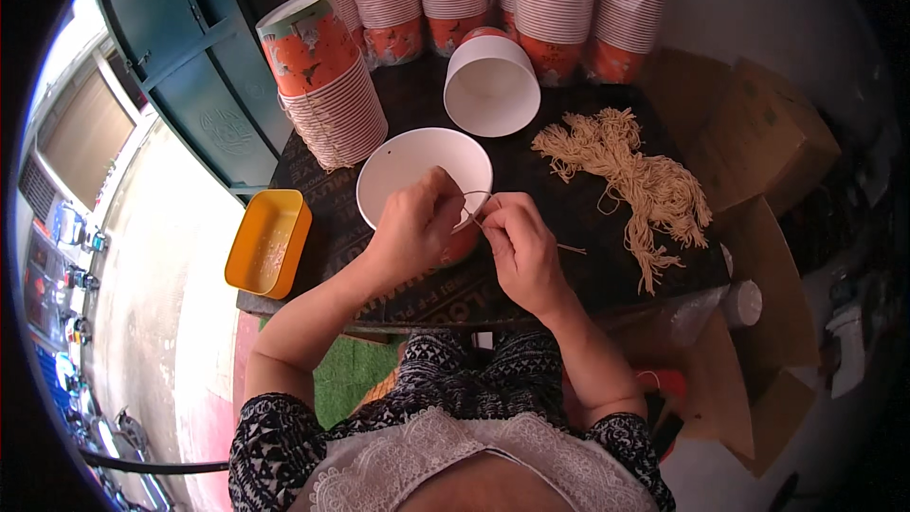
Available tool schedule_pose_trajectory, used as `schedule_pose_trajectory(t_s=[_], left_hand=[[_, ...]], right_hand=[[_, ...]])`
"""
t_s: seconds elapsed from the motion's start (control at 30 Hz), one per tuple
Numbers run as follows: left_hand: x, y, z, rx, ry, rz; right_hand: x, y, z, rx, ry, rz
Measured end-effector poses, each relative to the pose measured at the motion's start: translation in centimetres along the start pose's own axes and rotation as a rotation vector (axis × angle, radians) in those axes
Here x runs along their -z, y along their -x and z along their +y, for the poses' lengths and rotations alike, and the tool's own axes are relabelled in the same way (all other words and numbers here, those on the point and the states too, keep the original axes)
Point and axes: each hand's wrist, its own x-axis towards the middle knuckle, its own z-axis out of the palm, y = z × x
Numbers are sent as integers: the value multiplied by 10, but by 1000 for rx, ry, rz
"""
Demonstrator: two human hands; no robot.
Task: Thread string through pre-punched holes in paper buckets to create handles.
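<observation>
I see the left hand (414,225) curled around the rim of a white paper bowl (417,166), gripping it at the near edge. The right hand (517,242), just right of the bowl, is pinched shut on a thin tan string (474,197) that loops to the rim. Farther right of the bowl a bundle of strings (630,175) lies on the dark desk (569,218). A yellow tray (268,242) sits left of the bowl, stacked cups (327,85) behind it.
</observation>
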Motion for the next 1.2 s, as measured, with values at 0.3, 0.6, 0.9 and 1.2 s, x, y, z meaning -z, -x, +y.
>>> schedule_pose_trajectory(t_s=[0.3,0.6,0.9,1.2], left_hand=[[-4,-5,-7,57,-94,62],[-1,-8,-4,51,-196,66],[8,8,15,-55,-114,-62],[11,10,17,-80,-46,-69]], right_hand=[[-1,12,3,47,104,-61],[-5,4,5,136,81,38],[-27,3,5,-219,-173,252],[-31,6,3,-370,-276,219]])
